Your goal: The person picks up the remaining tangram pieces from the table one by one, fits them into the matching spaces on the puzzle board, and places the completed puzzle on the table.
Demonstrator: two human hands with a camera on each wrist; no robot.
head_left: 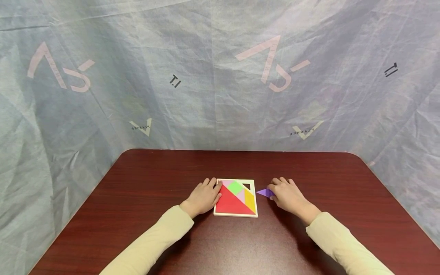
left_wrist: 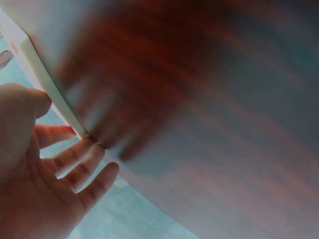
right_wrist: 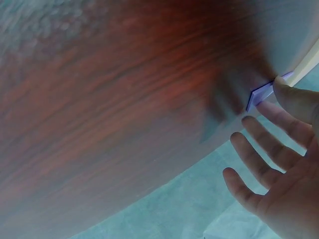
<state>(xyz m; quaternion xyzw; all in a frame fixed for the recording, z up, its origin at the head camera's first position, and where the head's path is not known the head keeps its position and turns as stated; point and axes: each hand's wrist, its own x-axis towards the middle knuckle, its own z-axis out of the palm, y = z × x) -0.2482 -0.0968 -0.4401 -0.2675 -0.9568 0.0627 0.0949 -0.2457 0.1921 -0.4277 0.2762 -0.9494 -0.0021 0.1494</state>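
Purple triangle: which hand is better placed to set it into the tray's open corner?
Right. The right hand already touches the purple triangle just beside the tray, near its empty corner gap. The left hand rests on the tray's opposite edge.

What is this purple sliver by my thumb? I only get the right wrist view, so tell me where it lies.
Observer: It is a purple triangle, flat on the table, just right of a puzzle tray.
Operator: Report the tray's state.
Observer: Coloured pieces fill it, except a triangular gap at its far right corner.
Operator: Give me the other hand.
Observer: The left hand rests against the tray's left edge.
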